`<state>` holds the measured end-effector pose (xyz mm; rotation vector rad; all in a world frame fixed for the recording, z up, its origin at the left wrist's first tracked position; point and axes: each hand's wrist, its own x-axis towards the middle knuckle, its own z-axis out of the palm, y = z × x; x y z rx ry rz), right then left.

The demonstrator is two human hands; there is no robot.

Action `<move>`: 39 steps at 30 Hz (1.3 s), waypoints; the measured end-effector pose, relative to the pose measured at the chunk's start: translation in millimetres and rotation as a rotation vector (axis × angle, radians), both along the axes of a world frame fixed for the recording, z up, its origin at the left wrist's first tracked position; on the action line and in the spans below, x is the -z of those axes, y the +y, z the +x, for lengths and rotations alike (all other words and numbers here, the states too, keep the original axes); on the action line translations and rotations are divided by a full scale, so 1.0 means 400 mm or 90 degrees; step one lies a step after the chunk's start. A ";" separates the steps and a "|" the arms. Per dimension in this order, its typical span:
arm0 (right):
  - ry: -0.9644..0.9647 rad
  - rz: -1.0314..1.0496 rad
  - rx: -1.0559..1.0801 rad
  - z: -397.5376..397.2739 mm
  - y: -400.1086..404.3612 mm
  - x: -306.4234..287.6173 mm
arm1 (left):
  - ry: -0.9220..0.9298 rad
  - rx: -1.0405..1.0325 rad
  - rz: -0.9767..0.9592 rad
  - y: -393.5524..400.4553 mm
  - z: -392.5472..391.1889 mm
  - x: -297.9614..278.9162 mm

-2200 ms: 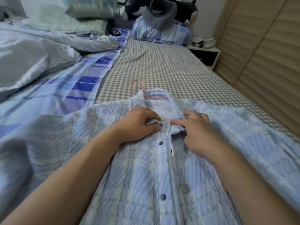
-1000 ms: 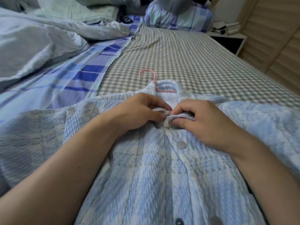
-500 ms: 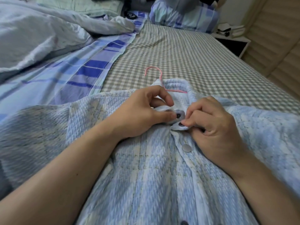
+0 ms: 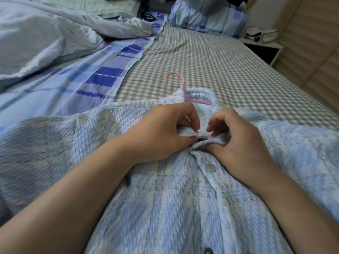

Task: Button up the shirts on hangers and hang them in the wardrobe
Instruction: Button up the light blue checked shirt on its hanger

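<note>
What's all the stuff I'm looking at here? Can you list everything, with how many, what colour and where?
shirt: one, light blue check, spread flat on the bed nearest the camera
hanger: one, pink, inside the shirt, hook poking out past the collar
buttons: two plainly seen, one grey below the collar, one dark at the bottom edge
bed sheet: one, grey and white gingham, centre and right
duvet: one, pale blue, bunched at upper left
plaid cover: one, blue and purple, left of the gingham
pillow: one, blue plaid, at the head of the bed
bedside table: one, white, upper right
left hand: grip on the left collar edge
right hand: grip on the right collar edge
</note>
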<state>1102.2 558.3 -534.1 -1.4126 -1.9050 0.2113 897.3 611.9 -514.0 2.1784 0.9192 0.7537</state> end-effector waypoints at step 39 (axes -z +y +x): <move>0.053 0.062 0.057 0.030 0.053 -0.022 | 0.158 -0.110 -0.007 -0.018 0.064 0.020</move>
